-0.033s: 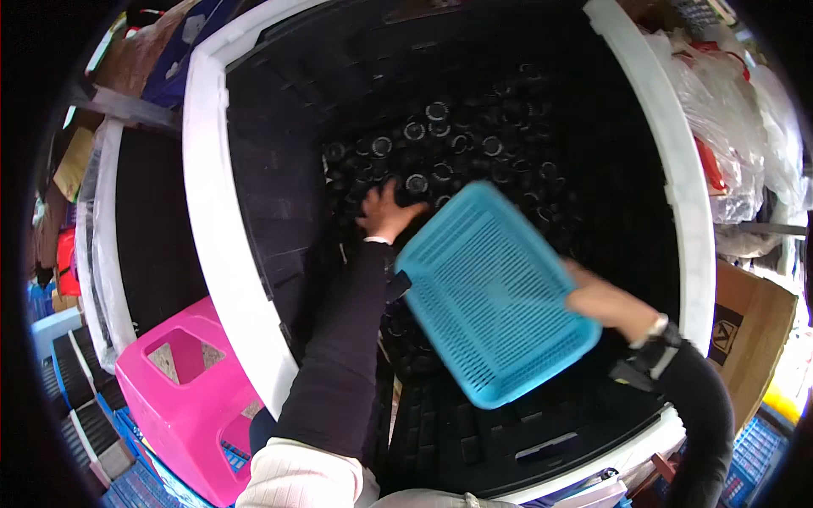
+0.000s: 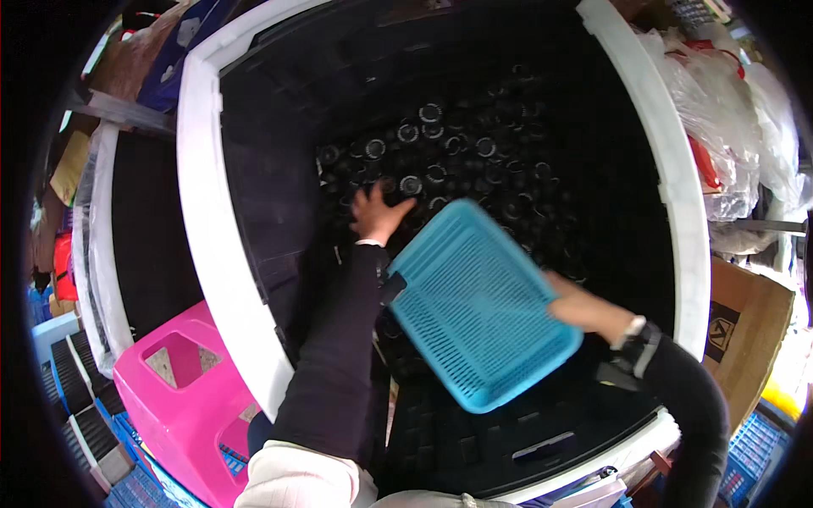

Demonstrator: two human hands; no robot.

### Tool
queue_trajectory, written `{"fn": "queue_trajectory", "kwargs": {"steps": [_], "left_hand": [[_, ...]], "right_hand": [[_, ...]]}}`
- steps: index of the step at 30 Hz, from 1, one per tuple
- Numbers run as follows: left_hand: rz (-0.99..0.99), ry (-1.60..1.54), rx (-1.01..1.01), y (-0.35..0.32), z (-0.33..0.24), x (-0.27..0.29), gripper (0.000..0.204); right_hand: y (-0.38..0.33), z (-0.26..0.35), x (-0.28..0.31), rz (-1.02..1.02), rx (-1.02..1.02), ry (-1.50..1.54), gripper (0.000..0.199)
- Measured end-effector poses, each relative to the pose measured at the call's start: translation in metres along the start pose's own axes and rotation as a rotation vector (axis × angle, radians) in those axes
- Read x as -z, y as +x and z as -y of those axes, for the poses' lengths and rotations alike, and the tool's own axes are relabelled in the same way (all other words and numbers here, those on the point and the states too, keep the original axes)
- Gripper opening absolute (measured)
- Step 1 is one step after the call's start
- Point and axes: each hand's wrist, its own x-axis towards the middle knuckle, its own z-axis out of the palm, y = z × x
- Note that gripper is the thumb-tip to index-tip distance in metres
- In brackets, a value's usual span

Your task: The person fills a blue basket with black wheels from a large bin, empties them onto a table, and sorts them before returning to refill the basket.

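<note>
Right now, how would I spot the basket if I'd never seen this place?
Find the big black bin with a thick white rim, filling the middle of the view. Inside it, the right hand holds one side of a shallow rectangular basket. Its light blue, slotted plastic sets it apart from the small dark round pieces.

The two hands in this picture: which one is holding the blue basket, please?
The right hand, gripping the right-side rim of the blue basket. The left hand is open instead, fingers spread near the black round pieces.
</note>
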Motion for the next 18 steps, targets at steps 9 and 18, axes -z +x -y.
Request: {"fn": "queue_trajectory", "kwargs": {"steps": [9,18], "left_hand": [[-0.263,-0.061,-0.106,0.028,-0.036,-0.007,0.099],[0.219,-0.028,-0.159,0.051,-0.081,-0.036,0.101]], "right_hand": [[0.132,-0.065,0.044,-1.086,-0.054,-0.321,0.093],[0.166,-0.065,0.076,-1.162,-0.362,0.099,0.088]]}}
